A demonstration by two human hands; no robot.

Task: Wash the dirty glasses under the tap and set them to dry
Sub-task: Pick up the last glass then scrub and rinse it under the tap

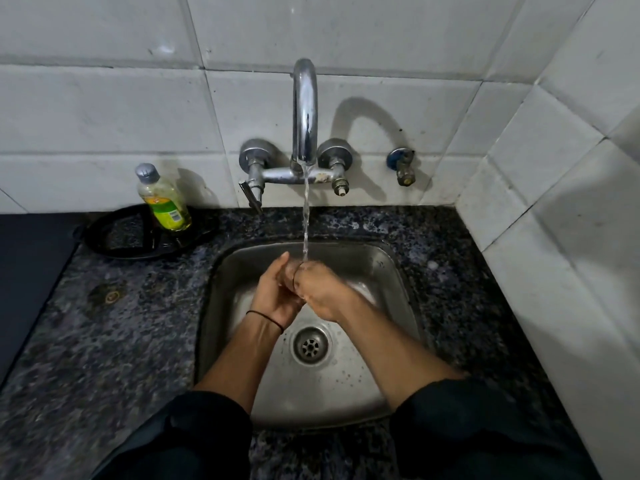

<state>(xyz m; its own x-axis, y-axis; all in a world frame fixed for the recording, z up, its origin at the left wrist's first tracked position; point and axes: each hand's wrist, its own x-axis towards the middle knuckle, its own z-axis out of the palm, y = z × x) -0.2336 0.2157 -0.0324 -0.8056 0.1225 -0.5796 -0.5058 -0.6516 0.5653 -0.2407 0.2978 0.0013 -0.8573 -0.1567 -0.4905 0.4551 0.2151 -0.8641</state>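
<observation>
**Clerk:** Location of the item under wash?

**Inspector:** One clear glass [290, 276], held above the far half of the sink [401, 271], directly under the tap [304, 109]. The tap is running. The water stream [306, 220] lands where the two hands meet. The glass is transparent and mostly covered, so only a dark ring at its rim shows plainly.

**Clerk:** Left hand?

**Inspector:** The left hand [273, 299] comes in from the near left. Its fingers are curled round the glass, clamped on it. A thin black band [265, 318] sits on that wrist.

**Clerk:** Right hand?

**Inspector:** The right hand [323, 296] is pressed against the glass at the rim, with its knuckles up under the stream. Its fingers bend inward and the tips are hidden. I cannot tell whether they grip the glass or reach into it.

**Clerk:** Sink condition?

**Inspector:** Steel basin, wet, with the drain [310, 345] near of the hands and between the forearms. Both arms wear dark sleeves pushed back.

**Clerk:** Surroundings?

**Inspector:** A dark speckled stone tabletop [104, 323] surrounds the sink. At its far left a bottle of yellow-green liquid [166, 199] with a grey cap stands on the right edge of a black tray [117, 237]. The walls are white tile. A small valve [403, 166] is mounted on the far wall, right of the tap.
</observation>
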